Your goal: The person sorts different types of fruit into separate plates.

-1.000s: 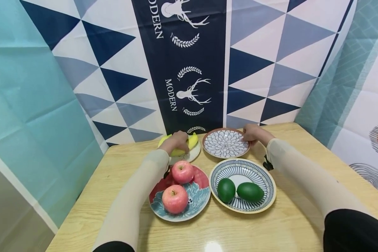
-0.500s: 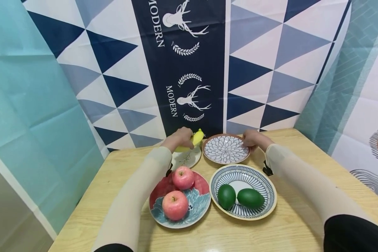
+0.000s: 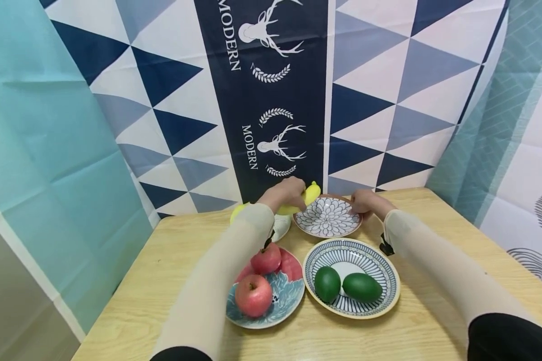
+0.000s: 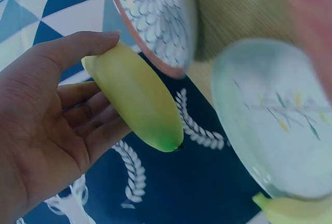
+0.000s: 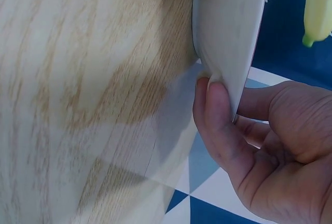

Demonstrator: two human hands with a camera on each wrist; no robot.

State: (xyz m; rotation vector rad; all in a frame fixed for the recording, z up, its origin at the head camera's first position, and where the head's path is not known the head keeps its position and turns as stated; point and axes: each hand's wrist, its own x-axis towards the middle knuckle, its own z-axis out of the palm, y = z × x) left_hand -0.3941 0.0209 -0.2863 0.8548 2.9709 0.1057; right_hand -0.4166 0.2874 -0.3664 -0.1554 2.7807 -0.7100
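Note:
My left hand (image 3: pixel 289 193) holds a yellow banana (image 4: pixel 137 94) with a green tip, thumb on one side and fingers on the other. In the head view the banana's far end overlaps the left edge of a brown-rimmed plate (image 3: pixel 328 218) with a petal pattern. My right hand (image 5: pixel 280 141) pinches that plate's right rim between thumb and fingers. Below the left hand sits a small white plate (image 4: pixel 275 94) with a sprig design, partly covered by the left arm in the head view. A second banana (image 4: pixel 298 211) lies at its edge.
Nearer on the wooden table (image 3: pixel 162 271), a red and blue plate (image 3: pixel 289 291) bears two apples (image 3: pixel 254 296), partly behind the left sleeve. Beside it, a blue-striped bowl (image 3: pixel 390 268) holds two dark green, avocado-shaped fruits (image 3: pixel 363 288). A patterned cloth (image 3: pixel 289 100) hangs behind the table.
My left hand has lifted the banana off the white plate and carried it right, to the petal plate's edge. The right hand stays at that plate's rim.

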